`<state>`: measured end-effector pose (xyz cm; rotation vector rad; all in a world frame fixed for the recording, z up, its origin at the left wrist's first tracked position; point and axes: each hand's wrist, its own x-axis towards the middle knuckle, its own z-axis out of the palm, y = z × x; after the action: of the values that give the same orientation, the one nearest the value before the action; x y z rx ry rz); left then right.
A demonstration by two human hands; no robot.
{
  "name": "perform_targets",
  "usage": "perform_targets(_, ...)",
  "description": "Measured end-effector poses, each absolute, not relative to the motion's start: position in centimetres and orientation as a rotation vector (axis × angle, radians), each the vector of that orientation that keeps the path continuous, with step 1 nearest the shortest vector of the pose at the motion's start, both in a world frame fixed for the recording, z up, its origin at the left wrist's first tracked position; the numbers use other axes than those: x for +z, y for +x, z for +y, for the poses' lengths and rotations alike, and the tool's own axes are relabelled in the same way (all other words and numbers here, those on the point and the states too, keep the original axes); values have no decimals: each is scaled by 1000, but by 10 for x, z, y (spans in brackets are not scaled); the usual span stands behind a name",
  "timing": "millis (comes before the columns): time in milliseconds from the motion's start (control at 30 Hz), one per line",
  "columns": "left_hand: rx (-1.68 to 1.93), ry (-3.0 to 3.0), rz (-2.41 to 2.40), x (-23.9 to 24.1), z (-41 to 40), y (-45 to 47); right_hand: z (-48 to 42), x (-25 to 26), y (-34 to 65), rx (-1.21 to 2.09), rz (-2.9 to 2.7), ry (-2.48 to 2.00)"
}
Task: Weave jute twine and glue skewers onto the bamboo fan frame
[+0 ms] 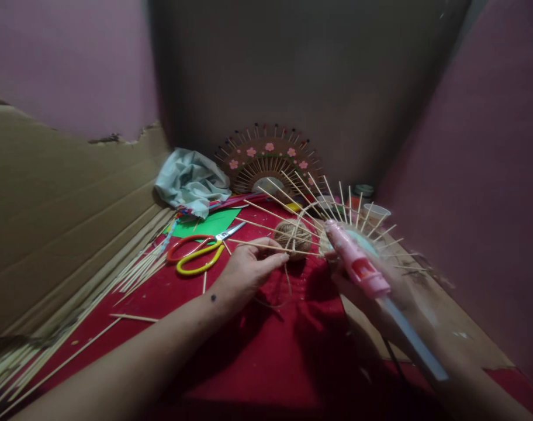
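My left hand [249,266] pinches a thin wooden stick [266,246] that belongs to a fan of sticks [336,213] radiating from a small arch. My right hand [358,286] is wrapped round a pink glue gun [356,260] with a white glue rod [413,339] sticking out behind; its nozzle points at the base of the fan. A ball of brown twine [293,237] sits on the red cloth [258,351] just behind the stick.
Scissors with orange and yellow handles [196,254] lie left of my hand, on green paper [211,223]. A finished stick fan with pink flowers [269,161] leans at the back. Loose sticks [95,304] lie by a cardboard wall [65,216]. A crumpled cloth [190,181] and cups [374,213] stand behind.
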<state>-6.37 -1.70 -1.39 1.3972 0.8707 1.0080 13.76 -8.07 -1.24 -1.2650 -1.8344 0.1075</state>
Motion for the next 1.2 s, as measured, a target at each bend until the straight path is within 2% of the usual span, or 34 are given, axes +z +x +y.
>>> perform_targets(333,852,1298,760,-22,-17,-61,-56,-7,117,299,-1761,-1347)
perform_targets(1033,828,1136,710,-24,-22,-63,-51,-15,112,152,-1724,-1380)
perform_targets(1200,775,1292,803,-20,-30,-64,-49,-18,112,141,-1709,-1378)
